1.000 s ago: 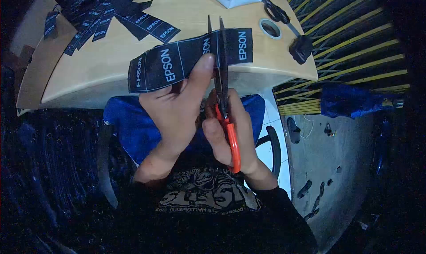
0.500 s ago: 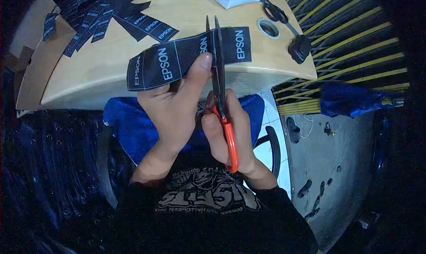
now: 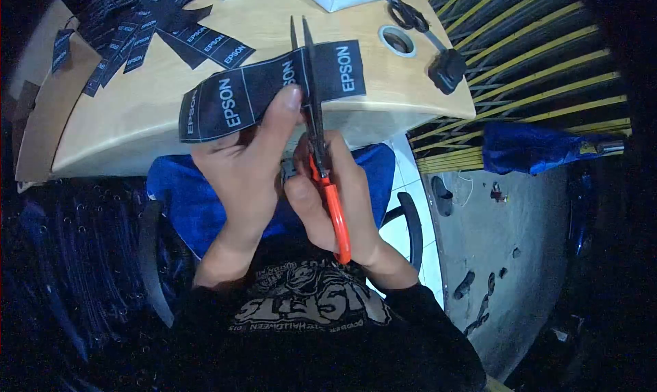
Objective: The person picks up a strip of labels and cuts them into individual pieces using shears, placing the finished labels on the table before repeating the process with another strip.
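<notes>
A black strip of printed EPSON labels [image 3: 233, 97] is pinched in my left hand [image 3: 243, 156], thumb on top and fingers beneath. Thin white lines divide the strip into sections. My right hand [image 3: 342, 200] grips the red handles of a pair of scissors [image 3: 313, 104], whose dark blades point away from me. The narrowly parted blades cross the strip just right of my left thumb, between the middle label and the rightmost one. Both hands are held in front of the table's near edge. The fingers of my left hand under the strip are mostly hidden.
More EPSON label strips [image 3: 212, 43] lie heaped at the table's [image 3: 274, 36] far left, beside a cardboard box [image 3: 55, 104]. A white tray [image 3: 335, 2] stands at the back. At right are a cable hole [image 3: 397, 41], a black cable [image 3: 410, 12] and a slatted yellow gate [image 3: 520, 63].
The whole scene has shifted slightly left in view. Both hands, the label strip and the scissors keep nearly the same arrangement, with the blades still across the strip.
</notes>
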Motion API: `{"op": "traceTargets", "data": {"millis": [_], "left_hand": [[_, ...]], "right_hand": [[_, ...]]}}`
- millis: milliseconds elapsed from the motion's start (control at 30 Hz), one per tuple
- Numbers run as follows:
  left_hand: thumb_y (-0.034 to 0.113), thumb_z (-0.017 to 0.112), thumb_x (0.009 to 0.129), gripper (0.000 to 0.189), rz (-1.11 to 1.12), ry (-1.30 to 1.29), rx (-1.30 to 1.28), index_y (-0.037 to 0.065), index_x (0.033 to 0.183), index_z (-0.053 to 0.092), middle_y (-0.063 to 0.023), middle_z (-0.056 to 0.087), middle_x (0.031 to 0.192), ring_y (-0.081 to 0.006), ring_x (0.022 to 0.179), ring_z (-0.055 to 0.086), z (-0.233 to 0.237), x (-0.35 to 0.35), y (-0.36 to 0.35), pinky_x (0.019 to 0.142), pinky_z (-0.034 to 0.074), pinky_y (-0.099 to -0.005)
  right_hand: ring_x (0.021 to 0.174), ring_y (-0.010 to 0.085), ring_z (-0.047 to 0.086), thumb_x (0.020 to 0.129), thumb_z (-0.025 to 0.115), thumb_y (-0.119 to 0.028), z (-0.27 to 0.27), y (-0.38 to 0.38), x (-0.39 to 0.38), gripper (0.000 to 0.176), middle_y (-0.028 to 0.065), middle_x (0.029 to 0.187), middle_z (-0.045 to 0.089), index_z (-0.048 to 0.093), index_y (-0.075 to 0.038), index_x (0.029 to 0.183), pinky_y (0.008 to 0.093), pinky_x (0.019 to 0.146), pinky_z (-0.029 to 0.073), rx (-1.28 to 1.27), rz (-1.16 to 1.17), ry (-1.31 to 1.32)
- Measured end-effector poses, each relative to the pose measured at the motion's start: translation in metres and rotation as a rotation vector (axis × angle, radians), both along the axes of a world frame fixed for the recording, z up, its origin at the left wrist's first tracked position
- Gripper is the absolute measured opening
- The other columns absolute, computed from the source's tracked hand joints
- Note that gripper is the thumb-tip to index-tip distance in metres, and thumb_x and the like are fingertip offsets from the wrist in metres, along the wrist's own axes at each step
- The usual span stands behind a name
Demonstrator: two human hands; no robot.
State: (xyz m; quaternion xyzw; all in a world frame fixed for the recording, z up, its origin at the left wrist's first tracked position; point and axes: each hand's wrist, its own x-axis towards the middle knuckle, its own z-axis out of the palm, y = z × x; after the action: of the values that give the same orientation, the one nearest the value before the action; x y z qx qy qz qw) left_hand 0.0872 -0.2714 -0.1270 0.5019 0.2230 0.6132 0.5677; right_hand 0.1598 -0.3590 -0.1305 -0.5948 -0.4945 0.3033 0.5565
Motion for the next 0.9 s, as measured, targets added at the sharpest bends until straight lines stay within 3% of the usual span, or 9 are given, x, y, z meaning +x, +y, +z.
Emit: {"op": "traceTargets", "data": {"millis": [133, 433, 900], "left_hand": [[0.000, 0.066, 0.081, 0.007, 0.048, 0.120, -0.101, -0.002, 0.088, 0.065, -0.0033, 0.065, 0.079, -0.0078, 0.068, 0.059, 0.0099, -0.0022, -0.0041, 0.064, 0.048, -0.0216], [0.000, 0.065, 0.081, 0.005, -0.012, -0.021, -0.050, -0.003, 0.086, 0.065, -0.0028, 0.064, 0.076, -0.0073, 0.066, 0.059, 0.0005, 0.0013, -0.0010, 0.060, 0.047, -0.0208], [0.001, 0.064, 0.082, 0.003, -0.013, 0.071, -0.057, -0.002, 0.083, 0.064, -0.0016, 0.062, 0.071, -0.0059, 0.062, 0.056, 0.0040, -0.0014, -0.0015, 0.058, 0.045, -0.0200]], "right_hand": [[0.061, 0.0095, 0.040, 0.086, 0.060, -0.039, -0.0029, 0.0008, 0.0013, 0.043, 0.0026, 0.070, 0.045, 0.045, 0.000, 0.098, 0.0244, 0.055, 0.035, -0.002, -0.012, -0.055], [0.062, 0.0085, 0.041, 0.086, 0.060, -0.036, -0.0052, 0.0026, -0.0011, 0.042, 0.0020, 0.071, 0.045, 0.045, 0.000, 0.102, 0.0237, 0.055, 0.036, 0.053, -0.023, -0.015], [0.065, 0.0072, 0.042, 0.087, 0.059, -0.040, -0.0090, 0.0042, 0.0006, 0.047, 0.0004, 0.075, 0.046, 0.045, 0.001, 0.106, 0.0223, 0.055, 0.035, -0.001, -0.010, -0.028]]}}
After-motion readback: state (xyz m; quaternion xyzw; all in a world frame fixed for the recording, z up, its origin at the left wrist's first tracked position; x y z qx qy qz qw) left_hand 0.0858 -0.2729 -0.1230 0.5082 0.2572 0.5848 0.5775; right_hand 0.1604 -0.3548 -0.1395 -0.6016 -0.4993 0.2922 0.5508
